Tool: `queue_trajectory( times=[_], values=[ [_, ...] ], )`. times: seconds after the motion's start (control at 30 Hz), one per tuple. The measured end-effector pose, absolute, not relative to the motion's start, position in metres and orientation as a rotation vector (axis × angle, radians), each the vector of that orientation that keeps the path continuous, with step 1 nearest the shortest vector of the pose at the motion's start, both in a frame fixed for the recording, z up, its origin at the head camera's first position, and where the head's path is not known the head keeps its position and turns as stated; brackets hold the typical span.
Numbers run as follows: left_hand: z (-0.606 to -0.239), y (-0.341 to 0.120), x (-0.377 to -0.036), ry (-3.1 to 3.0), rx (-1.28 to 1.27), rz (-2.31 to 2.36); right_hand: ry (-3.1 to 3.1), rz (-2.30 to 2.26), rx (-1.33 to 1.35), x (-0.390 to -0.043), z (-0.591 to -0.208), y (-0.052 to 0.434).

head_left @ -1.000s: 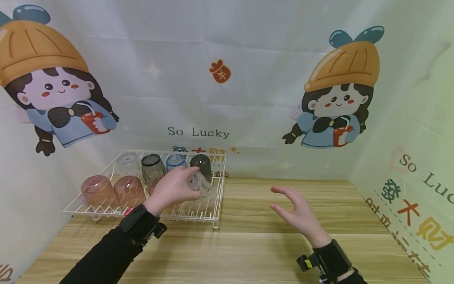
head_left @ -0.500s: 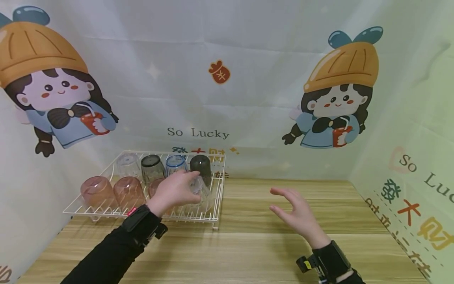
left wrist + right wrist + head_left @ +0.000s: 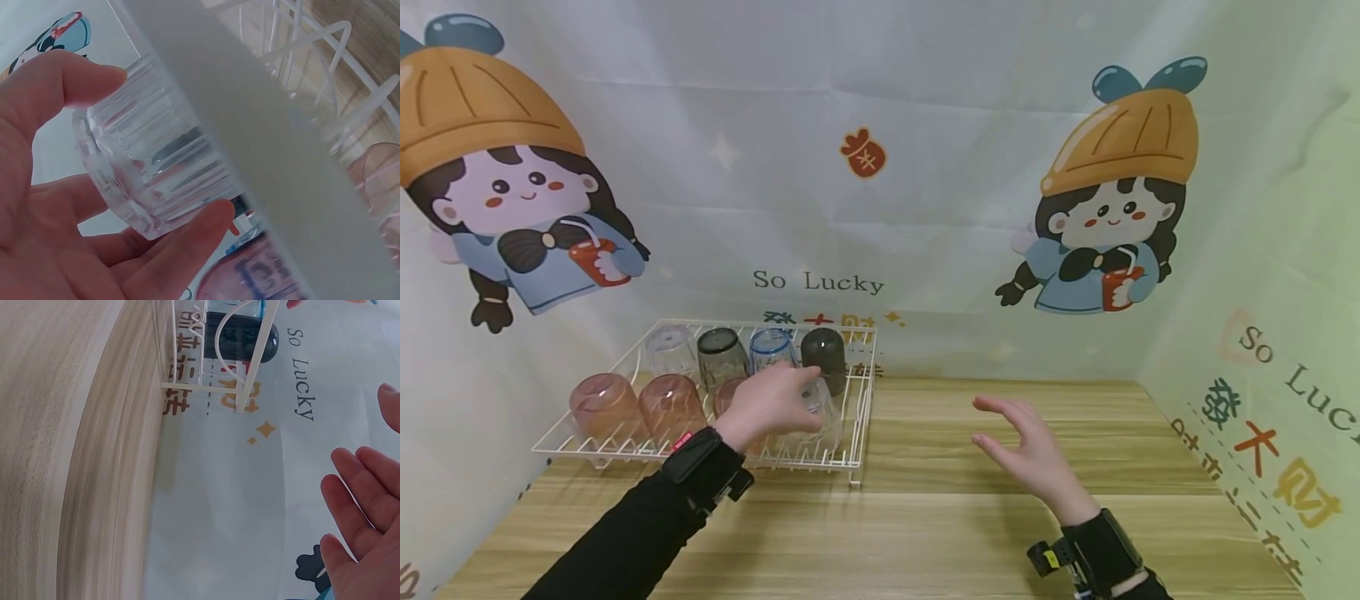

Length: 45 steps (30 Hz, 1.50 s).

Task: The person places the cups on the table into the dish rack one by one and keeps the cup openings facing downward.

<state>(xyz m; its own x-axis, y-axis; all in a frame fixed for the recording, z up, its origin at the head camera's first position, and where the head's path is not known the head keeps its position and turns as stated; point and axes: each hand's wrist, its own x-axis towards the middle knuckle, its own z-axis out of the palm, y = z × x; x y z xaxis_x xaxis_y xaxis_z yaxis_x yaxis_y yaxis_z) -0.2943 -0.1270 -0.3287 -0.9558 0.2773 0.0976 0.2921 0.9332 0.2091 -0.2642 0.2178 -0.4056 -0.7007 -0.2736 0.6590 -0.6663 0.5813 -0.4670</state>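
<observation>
Gripped in the left hand (image 3: 767,406) at lower left of frame, the clear ribbed glass tumbler (image 3: 822,407) stood bottom-up over the white wire rack (image 3: 859,423) (right hand (image 3: 1030,446) farther off, slack, holding nothing).

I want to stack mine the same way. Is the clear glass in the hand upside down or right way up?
Upside down. The left hand grips the clear glass by its thick base, which faces up, above the white rack.

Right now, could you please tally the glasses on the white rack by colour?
Pink glasses: 3
Clear glasses, counting the one that the left hand grips: 2
Dark grey glasses: 2
Blue-rimmed glass: 1
Total: 8
</observation>
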Motion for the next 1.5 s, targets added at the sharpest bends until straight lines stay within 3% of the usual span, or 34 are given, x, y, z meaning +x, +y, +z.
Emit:
queue_trajectory(
  times=[0.8,1.5],
  values=[
    [-0.333,-0.124,-0.297,-3.097,-0.48,-0.357,-2.323,0.996,0.699,-0.265,-0.395,0.22],
    [-0.341,-0.115,-0.275,-2.867,-0.502,-0.43,-2.343,0.908,0.73,-0.258,-0.392,0.221]
  ],
)
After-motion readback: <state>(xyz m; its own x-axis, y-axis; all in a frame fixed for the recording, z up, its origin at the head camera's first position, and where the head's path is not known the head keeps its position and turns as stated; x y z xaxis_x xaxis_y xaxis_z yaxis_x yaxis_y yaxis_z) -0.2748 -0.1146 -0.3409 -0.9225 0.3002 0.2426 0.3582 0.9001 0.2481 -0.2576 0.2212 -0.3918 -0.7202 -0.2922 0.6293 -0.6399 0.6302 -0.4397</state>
